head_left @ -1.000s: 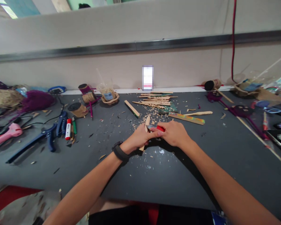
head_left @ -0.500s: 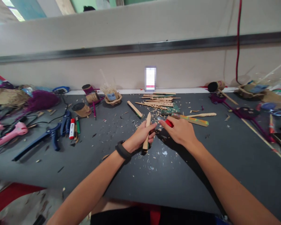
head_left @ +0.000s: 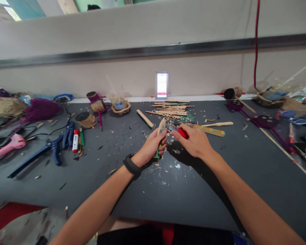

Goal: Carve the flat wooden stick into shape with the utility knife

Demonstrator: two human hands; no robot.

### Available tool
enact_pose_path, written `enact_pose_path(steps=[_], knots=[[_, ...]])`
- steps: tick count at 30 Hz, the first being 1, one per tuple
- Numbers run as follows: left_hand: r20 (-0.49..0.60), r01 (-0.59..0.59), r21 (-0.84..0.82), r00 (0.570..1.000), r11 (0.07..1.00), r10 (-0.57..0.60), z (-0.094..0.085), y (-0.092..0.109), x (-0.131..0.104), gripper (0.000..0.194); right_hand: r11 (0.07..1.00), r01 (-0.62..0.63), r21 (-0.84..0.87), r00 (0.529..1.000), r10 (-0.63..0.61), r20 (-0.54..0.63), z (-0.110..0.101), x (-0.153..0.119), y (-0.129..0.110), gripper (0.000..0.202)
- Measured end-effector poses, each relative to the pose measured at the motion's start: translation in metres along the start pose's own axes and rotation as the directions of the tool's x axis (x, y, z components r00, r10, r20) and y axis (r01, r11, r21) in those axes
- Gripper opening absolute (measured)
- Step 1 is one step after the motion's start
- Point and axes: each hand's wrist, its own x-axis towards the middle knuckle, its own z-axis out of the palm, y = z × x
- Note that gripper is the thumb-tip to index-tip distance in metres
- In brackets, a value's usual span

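Shavings (head_left: 173,119) litter a dark tabletop (head_left: 153,197) as a person's left hand (head_left: 155,142) grips a pointed wooden stick (head_left: 161,125) at center, tip angled to the far side, and the right hand (head_left: 195,140) closes around a red-handled knife (head_left: 183,133), its blade just right of the wood, apart. Shallow strokes toward the tip, left fingers behind the edge, would likely cut cleanest. Far side, left of center, a clear cup (head_left: 119,103) sits in a cardboard holder (head_left: 122,110), its contents too blurred to identify.

Head-worn view, facing forward and down, near above tabletop (head_left: 148,202)
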Motion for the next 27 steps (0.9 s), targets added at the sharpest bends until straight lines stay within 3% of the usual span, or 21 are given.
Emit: enact_pose_path(steps=[7, 10, 12, 14, 16, 19, 21, 23, 25, 27], knots=[[0.08, 0.034, -0.205, 0.997, 0.978, -0.018, -0.006, 0.004, 0.0, 0.015, 0.999, 0.051, 0.005, 0.998, -0.051, 0.031, 0.001, -0.003, -0.003, 0.054], [0.155, 0.08, -0.268, 0.987, 0.96, -0.039, -0.009, 0.006, -0.001, 0.021, 0.999, 0.033, 0.036, 0.999, -0.033, -0.016, 0.002, -0.002, -0.001, 0.053], [0.201, 0.102, -0.277, 0.979, 0.956, -0.046, -0.01, 0.009, -0.004, 0.027, 0.987, 0.0, 0.161, 0.998, 0.01, -0.063, 0.003, -0.001, -0.001, 0.054], [0.244, 0.136, -0.255, 0.967, 0.957, -0.073, -0.011, 0.012, -0.006, 0.031, 0.919, -0.031, 0.394, 0.993, 0.073, -0.093, 0.006, 0.002, -0.002, 0.056], [0.31, 0.223, -0.183, 0.937, 0.957, -0.159, -0.011, 0.014, -0.007, 0.034, 0.785, -0.05, 0.617, 0.99, 0.119, -0.071, 0.009, 0.004, -0.005, 0.059], [0.38, 0.336, -0.094, 0.882, 0.937, -0.278, -0.013, 0.013, -0.005, 0.037, 0.619, -0.067, 0.783, 0.992, 0.127, -0.015, 0.012, 0.007, -0.01, 0.06], [0.369, 0.332, -0.1, 0.888, 0.938, -0.275, -0.016, 0.014, -0.003, 0.037, 0.544, -0.057, 0.837, 0.988, 0.153, -0.032, 0.014, 0.008, -0.011, 0.055], [0.297, 0.267, -0.145, 0.93, 0.953, -0.215, -0.02, 0.016, 0.0, 0.034, 0.48, -0.031, 0.877, 0.975, 0.207, -0.08, 0.014, 0.009, -0.011, 0.053], [0.172, 0.142, -0.221, 0.98, 0.965, -0.105, -0.023, 0.021, 0.0, 0.031, 0.437, 0.006, 0.899, 0.959, 0.252, -0.129, 0.013, 0.01, -0.009, 0.051], [0.043, -0.009, -0.287, 0.999, 0.958, 0.022, -0.024, 0.026, 0.0, 0.03, 0.423, 0.039, 0.905, 0.952, 0.26, -0.162, 0.011, 0.011, -0.006, 0.047]])
